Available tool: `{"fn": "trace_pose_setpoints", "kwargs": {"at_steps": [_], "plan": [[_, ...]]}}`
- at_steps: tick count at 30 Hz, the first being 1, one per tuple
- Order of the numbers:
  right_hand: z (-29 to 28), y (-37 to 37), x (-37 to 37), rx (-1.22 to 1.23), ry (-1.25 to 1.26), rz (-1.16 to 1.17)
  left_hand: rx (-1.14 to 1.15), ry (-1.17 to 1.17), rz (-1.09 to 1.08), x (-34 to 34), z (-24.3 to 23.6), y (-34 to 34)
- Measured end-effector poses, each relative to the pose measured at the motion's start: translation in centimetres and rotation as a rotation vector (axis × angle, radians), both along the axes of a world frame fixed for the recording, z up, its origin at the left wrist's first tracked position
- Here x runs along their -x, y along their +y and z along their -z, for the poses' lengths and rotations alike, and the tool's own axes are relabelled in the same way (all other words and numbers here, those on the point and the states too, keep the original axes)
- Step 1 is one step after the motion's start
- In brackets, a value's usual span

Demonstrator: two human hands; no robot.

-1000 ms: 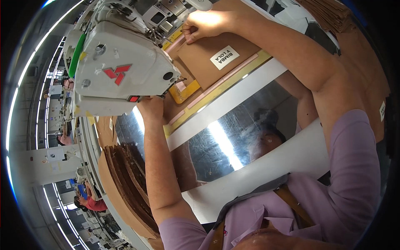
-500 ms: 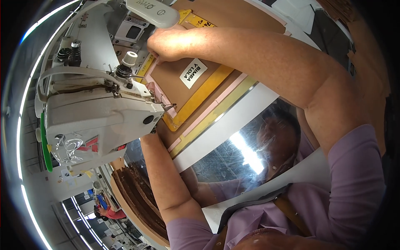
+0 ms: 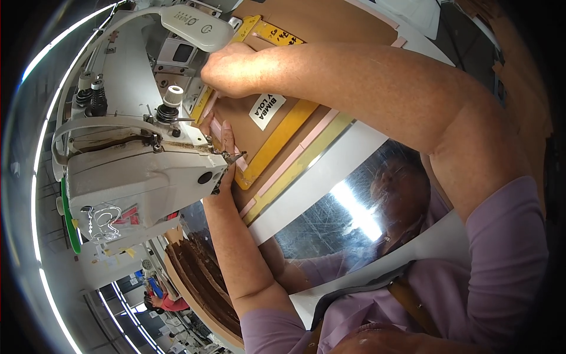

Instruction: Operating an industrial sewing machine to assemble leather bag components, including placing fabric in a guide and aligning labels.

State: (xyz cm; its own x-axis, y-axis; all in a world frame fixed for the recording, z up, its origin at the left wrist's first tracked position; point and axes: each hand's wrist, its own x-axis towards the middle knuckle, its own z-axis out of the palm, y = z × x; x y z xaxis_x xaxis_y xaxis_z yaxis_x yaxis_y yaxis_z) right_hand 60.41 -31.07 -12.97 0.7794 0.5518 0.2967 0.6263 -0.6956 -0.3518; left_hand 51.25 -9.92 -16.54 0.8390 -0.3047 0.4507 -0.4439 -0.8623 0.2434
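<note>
My left hand is partly hidden by the sewing machine head. Its visible fingers are stretched apart on the pink strip beside the needle area. Farther off, my right hand is closed, knuckles up, over the yellow frame-shaped template. Its fingertips point down by the template's left side, and what they grip is hidden. Inside the template lies a brown panel with a white printed label. Pink strips border the panel.
A lamp hangs over the machine bed near my right hand. A shiny metal plate lies in front of me. Brown strips are stacked at the lower left. Another person sits in the background.
My left hand has come out from behind the machine head, its fingers now showing on the pink strip. My right hand has shifted slightly left in the picture.
</note>
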Motion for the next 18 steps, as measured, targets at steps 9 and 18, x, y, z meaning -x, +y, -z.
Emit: {"fn": "trace_pose_setpoints", "kwargs": {"at_steps": [9,18], "plan": [[0.2,-1.3,-1.1,0.058,-0.138,0.007,-0.241,-0.008,-0.066,0.9,-2.5,-2.8],[-1.7,-6.0,-6.2,0.305,0.109,-0.008,-0.187,-0.04,-0.03,0.9,-1.8,-2.2]]}}
